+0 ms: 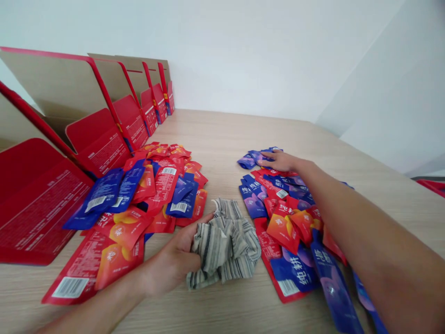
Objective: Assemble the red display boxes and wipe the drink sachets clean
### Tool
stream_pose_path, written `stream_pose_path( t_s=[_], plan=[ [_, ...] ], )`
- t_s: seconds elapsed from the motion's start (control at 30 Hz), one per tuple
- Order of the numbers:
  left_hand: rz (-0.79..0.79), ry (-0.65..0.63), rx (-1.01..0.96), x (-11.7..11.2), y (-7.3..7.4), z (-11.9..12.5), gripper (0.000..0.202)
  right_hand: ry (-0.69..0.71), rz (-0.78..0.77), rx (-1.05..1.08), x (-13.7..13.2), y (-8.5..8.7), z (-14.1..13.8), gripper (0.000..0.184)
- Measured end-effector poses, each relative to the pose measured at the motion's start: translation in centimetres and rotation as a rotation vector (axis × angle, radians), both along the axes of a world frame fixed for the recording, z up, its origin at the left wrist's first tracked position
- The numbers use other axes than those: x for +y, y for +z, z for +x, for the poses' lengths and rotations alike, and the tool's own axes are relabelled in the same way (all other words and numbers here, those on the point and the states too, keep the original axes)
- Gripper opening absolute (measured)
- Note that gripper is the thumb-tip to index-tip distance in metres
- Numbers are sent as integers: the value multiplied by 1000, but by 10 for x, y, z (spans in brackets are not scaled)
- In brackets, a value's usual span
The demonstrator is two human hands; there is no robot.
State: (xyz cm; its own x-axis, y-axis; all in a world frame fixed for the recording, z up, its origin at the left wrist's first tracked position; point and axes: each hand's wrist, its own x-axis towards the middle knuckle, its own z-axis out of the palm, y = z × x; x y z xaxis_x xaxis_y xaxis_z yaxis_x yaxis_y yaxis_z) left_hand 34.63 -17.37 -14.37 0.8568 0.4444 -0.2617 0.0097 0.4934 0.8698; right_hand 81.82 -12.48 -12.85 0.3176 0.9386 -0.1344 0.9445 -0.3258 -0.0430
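Note:
My left hand [181,255] is closed around a crumpled, grey-striped cloth [225,246], held low over the middle of the table. Ahead and to the right, my right hand [280,161] lies with outstretched fingers on a few blue pouches [247,161] at the far end of the right-hand pile. Its fingertips rest on them, partly hiding them. Below my right forearm spread more pouches, among them a red pouch [283,225] with orange fruit and a long blue pouch [335,287] with purple fruit. My forearm covers part of this pile.
Another heap of red and blue pouches, including a large red pouch [104,260], lies on the left. Beside it stands a row of several open red cartons [100,139] with raised lids. A white wall [243,55] rises behind the wooden table [215,134].

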Motion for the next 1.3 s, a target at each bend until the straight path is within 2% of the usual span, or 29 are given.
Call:
stream_pose_path(
  t_s=[0.13,0.37,0.53,0.63,0.73,0.9,1.0,1.1,1.2,1.3],
  plan=[
    [-48,23,-8,-1,3,5,98,64,-69,49,-17,7,-25,100],
    [-10,25,-68,-4,8,9,87,108,-159,69,-53,28,-50,103],
    [65,41,-51,-5,6,7,80,65,-205,26,-49,54,-71,101],
    [83,33,-57,-4,5,7,79,24,-124,-50,-27,60,-98,103],
    [86,25,-81,-4,3,8,80,89,-53,-84,-2,53,-135,93],
    [66,-14,-116,-4,3,9,80,151,-13,-103,20,30,-190,47],
    [52,-18,-122,-4,5,9,82,146,55,-123,20,24,-206,38],
    [35,-10,-109,-5,6,9,84,129,115,-110,14,33,-213,37],
    [23,14,-108,-6,7,9,83,81,224,-68,2,56,-218,38],
    [32,46,-115,-7,8,8,81,21,369,-9,-21,75,-228,45]
  ],
)
